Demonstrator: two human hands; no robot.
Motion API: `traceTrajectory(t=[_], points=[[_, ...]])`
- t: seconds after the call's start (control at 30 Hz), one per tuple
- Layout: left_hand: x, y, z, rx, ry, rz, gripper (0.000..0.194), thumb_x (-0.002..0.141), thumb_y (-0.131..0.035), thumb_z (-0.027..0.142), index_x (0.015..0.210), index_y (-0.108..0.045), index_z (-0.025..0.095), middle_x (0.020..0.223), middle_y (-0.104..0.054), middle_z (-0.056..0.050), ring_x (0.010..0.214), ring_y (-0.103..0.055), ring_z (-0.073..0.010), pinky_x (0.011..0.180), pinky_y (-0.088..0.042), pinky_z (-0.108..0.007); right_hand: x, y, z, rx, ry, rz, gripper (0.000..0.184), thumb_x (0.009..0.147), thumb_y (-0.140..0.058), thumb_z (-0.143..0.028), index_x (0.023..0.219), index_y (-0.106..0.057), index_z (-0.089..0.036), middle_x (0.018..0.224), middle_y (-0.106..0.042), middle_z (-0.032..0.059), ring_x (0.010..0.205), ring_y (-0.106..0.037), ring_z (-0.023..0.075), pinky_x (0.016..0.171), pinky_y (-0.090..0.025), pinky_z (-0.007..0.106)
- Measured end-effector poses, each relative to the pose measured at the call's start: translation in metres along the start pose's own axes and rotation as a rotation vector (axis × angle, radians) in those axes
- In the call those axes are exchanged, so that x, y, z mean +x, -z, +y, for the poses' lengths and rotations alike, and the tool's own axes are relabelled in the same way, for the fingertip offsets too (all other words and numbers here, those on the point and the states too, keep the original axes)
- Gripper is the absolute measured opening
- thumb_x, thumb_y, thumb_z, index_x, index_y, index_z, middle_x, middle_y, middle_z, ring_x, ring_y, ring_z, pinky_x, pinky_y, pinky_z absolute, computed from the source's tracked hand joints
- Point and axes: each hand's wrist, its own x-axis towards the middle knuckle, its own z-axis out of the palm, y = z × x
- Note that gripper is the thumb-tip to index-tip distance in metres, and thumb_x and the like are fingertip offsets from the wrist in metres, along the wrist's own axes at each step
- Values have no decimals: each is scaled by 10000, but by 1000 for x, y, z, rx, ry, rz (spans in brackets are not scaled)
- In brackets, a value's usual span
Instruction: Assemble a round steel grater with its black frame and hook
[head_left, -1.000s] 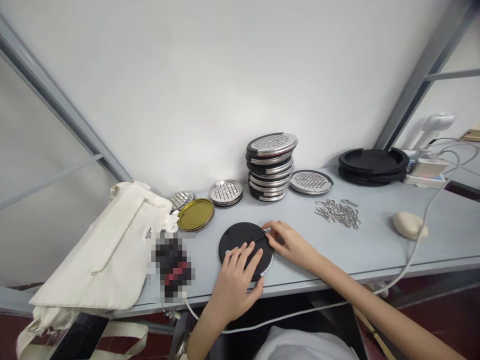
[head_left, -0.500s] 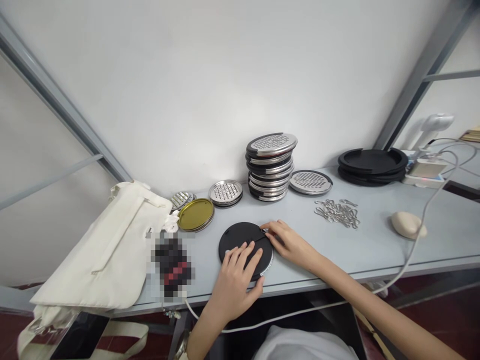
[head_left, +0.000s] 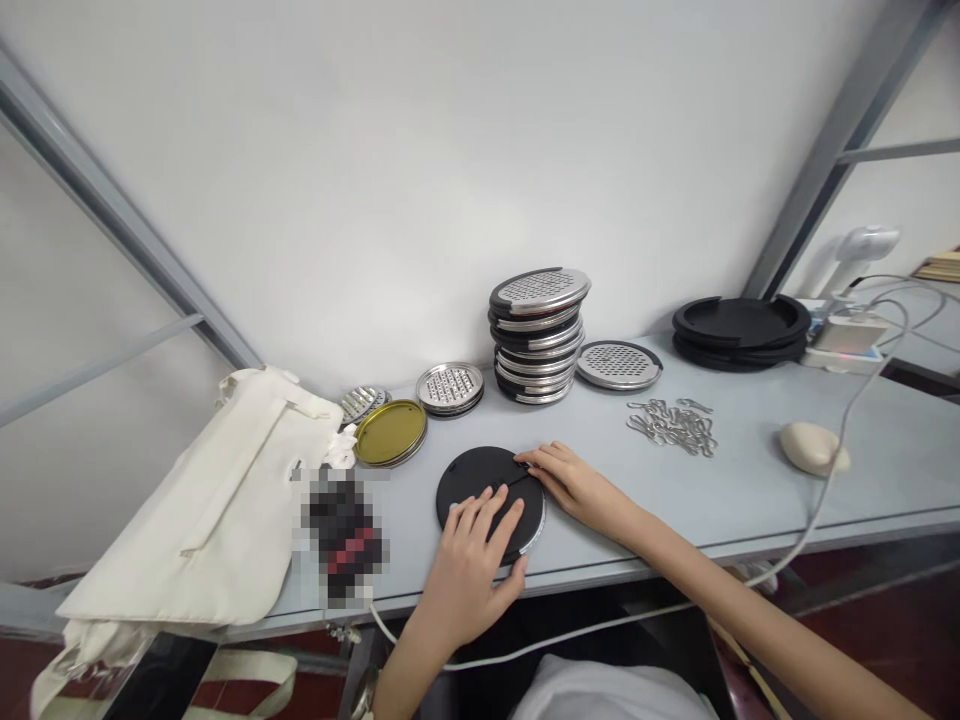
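Note:
A black round disc [head_left: 480, 475] with a metal rim lies near the table's front edge. My left hand [head_left: 471, 565] rests flat on its near side, fingers stretched out over it and thumb at its edge. My right hand [head_left: 574, 482] touches the disc's right edge, its fingertips pinched together at a thin wire piece there. What the fingertips hold is too small to name. A pile of small metal wire clips [head_left: 675, 425] lies to the right of my right hand.
Behind stand a tall stack of black-rimmed metal graters [head_left: 537, 335], one single grater [head_left: 619, 364], round perforated discs [head_left: 450, 387] and a gold lid [head_left: 390, 432]. Black trays [head_left: 741, 327] sit far right. A white cloth bag [head_left: 217, 500] lies left, a cream oval object [head_left: 814, 448] and cable [head_left: 825, 480] lie right.
My right hand's fingertips have crept slightly left along the disc's edge. The left hand has stayed put on the disc.

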Motion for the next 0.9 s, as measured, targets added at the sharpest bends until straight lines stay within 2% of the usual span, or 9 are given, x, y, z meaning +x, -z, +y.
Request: traceTrajectory(t=[0.4, 0.9], points=[[0, 0, 0, -29, 8, 4, 556, 912, -482, 260, 1447, -351, 180, 1490, -353, -81, 1356, -320, -273, 1083, -305, -456, 2, 0, 0, 24, -49, 1, 224, 972, -400, -181, 1117, -568, -202, 991, -650, 94, 951, -578, 230, 857, -496, 390], [0, 1, 0, -17, 2, 8, 552, 909, -484, 254, 1441, -360, 179, 1479, -372, -95, 1347, -341, -278, 1073, -321, -463, 0, 1, -2, 64, -129, -9, 210, 976, -399, -222, 1124, -549, -209, 968, -615, 88, 826, -633, 197, 792, -513, 342]])
